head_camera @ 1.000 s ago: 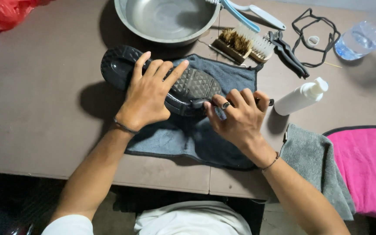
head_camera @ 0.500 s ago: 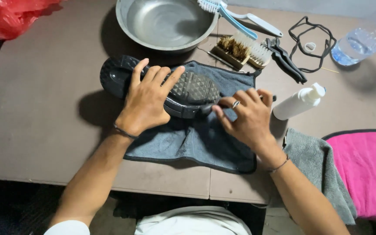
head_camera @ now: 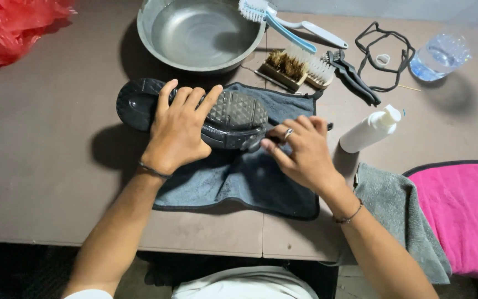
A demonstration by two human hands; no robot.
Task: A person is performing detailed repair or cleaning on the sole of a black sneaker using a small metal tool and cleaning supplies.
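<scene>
A black shoe [head_camera: 233, 113] lies sole up on a dark blue-grey towel [head_camera: 239, 182], its heel pointing left. My left hand [head_camera: 181, 130] lies flat across the middle of the sole and presses on it. At the toe end, my right hand [head_camera: 300, 152] is closed around a small dark tool. The tool's tip [head_camera: 254, 146] touches the edge of the sole and its back end [head_camera: 328, 126] sticks out past my fingers. Most of the tool is hidden by the hand.
Beyond the shoe stands a metal basin [head_camera: 200, 33] with a blue-white brush [head_camera: 289, 22] on its rim. Near it are wooden brushes [head_camera: 297, 67], a black brush [head_camera: 352, 75], black laces [head_camera: 385, 55] and a water container [head_camera: 438, 55]. A white bottle [head_camera: 369, 130], grey towel [head_camera: 399, 210] and pink cloth [head_camera: 466, 216] lie right; a red bag [head_camera: 12, 22] far left.
My right hand has shifted a little along the toe edge of the sole with the tool. My left hand has stayed flat on the shoe.
</scene>
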